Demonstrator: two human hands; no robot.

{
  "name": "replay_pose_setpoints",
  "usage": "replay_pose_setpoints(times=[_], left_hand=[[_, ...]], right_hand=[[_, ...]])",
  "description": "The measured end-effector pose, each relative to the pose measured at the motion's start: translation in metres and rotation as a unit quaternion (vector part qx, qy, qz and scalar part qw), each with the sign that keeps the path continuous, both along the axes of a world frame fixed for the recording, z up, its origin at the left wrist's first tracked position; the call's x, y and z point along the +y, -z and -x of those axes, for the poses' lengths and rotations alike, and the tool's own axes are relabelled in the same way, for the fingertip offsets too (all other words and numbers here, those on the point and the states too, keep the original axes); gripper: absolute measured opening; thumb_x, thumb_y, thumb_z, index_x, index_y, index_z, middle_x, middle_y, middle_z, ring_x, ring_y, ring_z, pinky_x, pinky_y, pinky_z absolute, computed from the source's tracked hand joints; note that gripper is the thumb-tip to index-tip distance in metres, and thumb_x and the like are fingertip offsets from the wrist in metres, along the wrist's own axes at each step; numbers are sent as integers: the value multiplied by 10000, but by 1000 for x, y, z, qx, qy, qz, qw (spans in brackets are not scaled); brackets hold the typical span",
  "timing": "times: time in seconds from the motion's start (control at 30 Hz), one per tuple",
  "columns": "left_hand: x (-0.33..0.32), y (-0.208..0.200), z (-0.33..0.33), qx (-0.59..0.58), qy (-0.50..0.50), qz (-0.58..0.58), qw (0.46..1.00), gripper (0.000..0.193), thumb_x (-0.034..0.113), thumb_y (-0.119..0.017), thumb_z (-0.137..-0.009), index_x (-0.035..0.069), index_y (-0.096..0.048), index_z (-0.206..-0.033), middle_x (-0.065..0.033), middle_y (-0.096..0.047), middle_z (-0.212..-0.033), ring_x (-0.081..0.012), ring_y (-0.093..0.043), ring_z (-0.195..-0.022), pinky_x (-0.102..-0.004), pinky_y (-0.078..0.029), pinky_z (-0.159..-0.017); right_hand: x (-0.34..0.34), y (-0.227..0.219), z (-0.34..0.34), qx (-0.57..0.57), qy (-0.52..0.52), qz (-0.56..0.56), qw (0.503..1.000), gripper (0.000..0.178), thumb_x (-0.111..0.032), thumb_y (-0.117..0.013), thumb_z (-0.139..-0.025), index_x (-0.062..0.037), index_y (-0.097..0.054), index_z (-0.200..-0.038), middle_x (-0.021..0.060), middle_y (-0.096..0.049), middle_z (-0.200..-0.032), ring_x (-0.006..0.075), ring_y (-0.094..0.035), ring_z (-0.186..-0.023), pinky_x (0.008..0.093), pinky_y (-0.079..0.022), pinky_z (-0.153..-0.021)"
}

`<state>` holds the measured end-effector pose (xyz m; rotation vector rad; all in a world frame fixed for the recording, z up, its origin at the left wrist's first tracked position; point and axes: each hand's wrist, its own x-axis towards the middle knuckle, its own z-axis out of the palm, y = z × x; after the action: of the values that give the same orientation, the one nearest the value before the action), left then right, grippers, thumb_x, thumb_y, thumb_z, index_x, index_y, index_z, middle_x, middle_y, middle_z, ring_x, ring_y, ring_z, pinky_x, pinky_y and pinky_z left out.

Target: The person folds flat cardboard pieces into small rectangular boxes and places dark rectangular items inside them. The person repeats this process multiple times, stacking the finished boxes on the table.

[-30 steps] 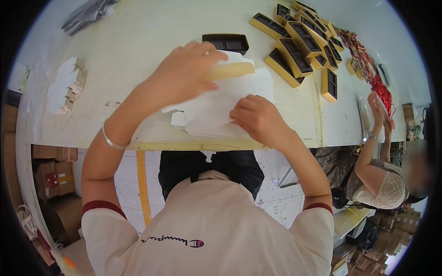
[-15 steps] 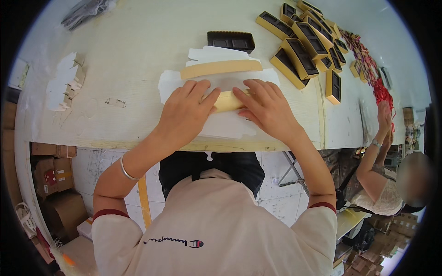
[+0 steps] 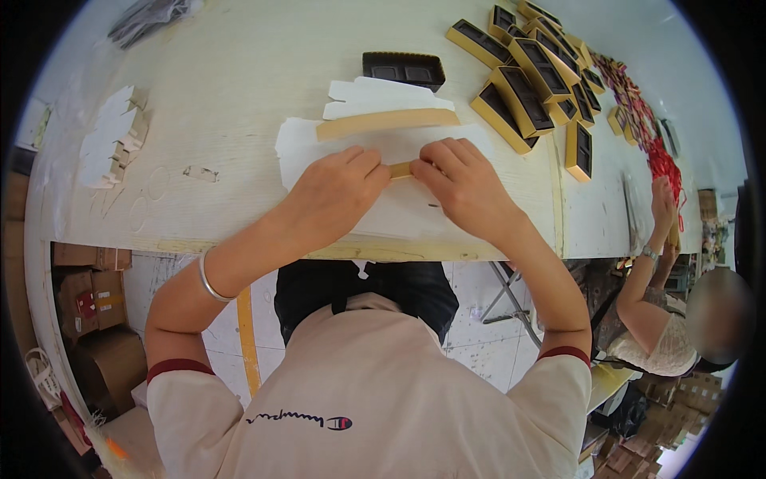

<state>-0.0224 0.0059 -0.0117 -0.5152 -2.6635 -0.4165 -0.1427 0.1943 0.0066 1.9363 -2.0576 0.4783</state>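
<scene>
Left grip (image 3: 339, 190) and right grip (image 3: 464, 182) pinch closed on a gold strip (image 3: 400, 170) — pale table (image 3: 239, 96) beneath, brown cartons (image 3: 110, 359) lower left.

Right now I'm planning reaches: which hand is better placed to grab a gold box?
Probably the right hand: the gold boxes lie on its side, farther from the left hand. Both hold gold card.

The left hand (image 3: 343, 190) and the right hand (image 3: 460, 182) are gripping a narrow gold card strip (image 3: 401, 170) between them, above white card sheets (image 3: 293, 152) that are lying on a pale table (image 3: 239, 72). Farther up, a second gold strip (image 3: 388, 123) is resting across the sheets, while a black tray (image 3: 404, 70) is sitting just beyond. Gold boxes with dark inserts (image 3: 523, 100) are lying piled at the upper right, and white folded cards (image 3: 112, 148) are standing at the left.
</scene>
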Motion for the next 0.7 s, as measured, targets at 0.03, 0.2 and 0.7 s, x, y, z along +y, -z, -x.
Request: replay_pose_setpoints(times=[0.03,0.2,0.7], left_hand=[[0,1,2,-16,-8,-9,1000,76,75,-605,-830,24,-605,-886,-87,-545,-817,-237,-568,-765,-339,-483,-638],[-2,-3,15,-119,-99,9,988,105,85,-570,-853,35,-628,-926,-75,-589,-801,-239,-600,-811,-354,-485,-635],[-52,-37,50,-257,-75,-141,953,182,112,-636,-846,-1,-632,-988,-103,-613,-776,-187,-549,-694,-316,-450,-630]], right_hand=[[1,4,-1,-31,8,-15,999,202,-41,-612,-696,-26,-590,-896,90,-526,-853,269,-535,-843,345,-452,-741],[-18,1,23,-215,45,-120,968,180,-1,-565,-764,-23,-610,-937,151,-588,-852,323,-569,-846,389,-463,-728],[-36,-4,-22,160,128,-127,971,110,-78,-629,-705,-50,-565,-791,33,-571,-736,183,-560,-656,288,-412,-609]])
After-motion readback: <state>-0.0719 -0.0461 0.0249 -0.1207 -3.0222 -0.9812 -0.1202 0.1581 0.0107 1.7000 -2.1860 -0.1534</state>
